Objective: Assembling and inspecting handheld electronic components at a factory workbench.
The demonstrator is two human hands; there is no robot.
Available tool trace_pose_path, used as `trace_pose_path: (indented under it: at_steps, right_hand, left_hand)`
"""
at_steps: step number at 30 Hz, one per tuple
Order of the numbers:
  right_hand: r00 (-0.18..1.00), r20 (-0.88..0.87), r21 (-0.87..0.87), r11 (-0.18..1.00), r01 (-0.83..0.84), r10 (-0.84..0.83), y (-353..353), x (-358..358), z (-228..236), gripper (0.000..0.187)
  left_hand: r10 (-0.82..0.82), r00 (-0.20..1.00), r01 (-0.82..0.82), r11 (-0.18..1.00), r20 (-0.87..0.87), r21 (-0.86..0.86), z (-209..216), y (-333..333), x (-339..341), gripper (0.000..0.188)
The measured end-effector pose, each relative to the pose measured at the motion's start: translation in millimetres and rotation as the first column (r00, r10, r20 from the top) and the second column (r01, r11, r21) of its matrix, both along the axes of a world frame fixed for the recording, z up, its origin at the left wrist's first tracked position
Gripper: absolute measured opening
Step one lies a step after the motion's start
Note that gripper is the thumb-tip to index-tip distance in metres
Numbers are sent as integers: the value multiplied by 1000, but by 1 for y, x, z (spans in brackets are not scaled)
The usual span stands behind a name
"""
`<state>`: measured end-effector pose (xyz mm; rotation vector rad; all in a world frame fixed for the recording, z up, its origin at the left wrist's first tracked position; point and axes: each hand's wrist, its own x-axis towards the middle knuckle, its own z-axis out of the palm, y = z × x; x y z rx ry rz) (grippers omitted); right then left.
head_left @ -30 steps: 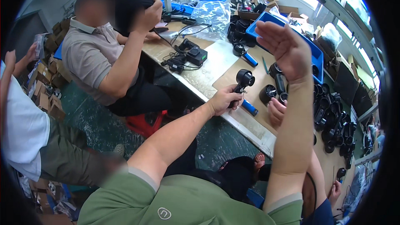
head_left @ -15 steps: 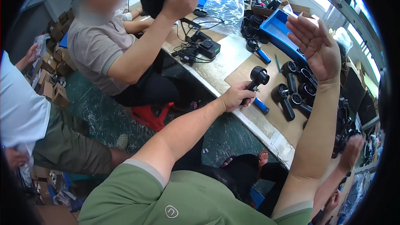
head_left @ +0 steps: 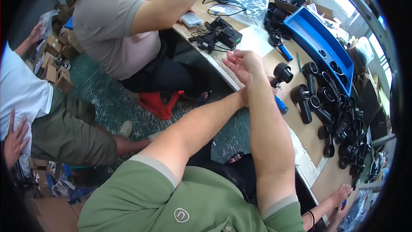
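My left hand [head_left: 245, 97] is mostly hidden behind my right forearm. Its grip is on a black handheld fan body [head_left: 283, 74], whose round head and a small metal bit below it stick out past the forearm. My right hand [head_left: 243, 65] has crossed over the left wrist, fingers loosely bent and apart, with nothing seen in it. Just beyond the held piece, a blue cylinder [head_left: 281, 104] with a dark end lies at the table edge. Farther off lies a black fan head with a blue cylinder [head_left: 280, 46] attached.
Several black fan bodies [head_left: 304, 103] lie heaped on the right of the table [head_left: 311, 135]. Behind them is a blue tray [head_left: 315, 38]. A black charger with cables [head_left: 230, 37] sits far left. One co-worker [head_left: 103, 30] sits across; another's hands [head_left: 341, 195] are lower right.
My right hand has swung left and down from above the tray, across my left wrist. The left hand still holds the fan body. The seated co-worker's dark item has left the view.
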<state>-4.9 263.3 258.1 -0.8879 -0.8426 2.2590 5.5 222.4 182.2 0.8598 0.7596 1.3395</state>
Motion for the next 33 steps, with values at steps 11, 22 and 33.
trace_pose_path:
  at_steps: [11, 22, 33]
  right_hand:
    - [955, -245, 190, 958, 215, -166, 33, -19, -4, 19]
    - [823, -382, 897, 383, 221, 421, 303, 318, 212, 49]
    - [699, -510, 779, 615, 127, 502, 35, 205, 98, 64]
  left_hand:
    - [76, 995, -75, 997, -63, 12, -25, 17, 9, 8]
    - [-127, 986, 128, 992, 111, -1, 1, 15, 34, 8]
    - [31, 998, -32, 999, 63, 7, -3, 11, 4, 9]
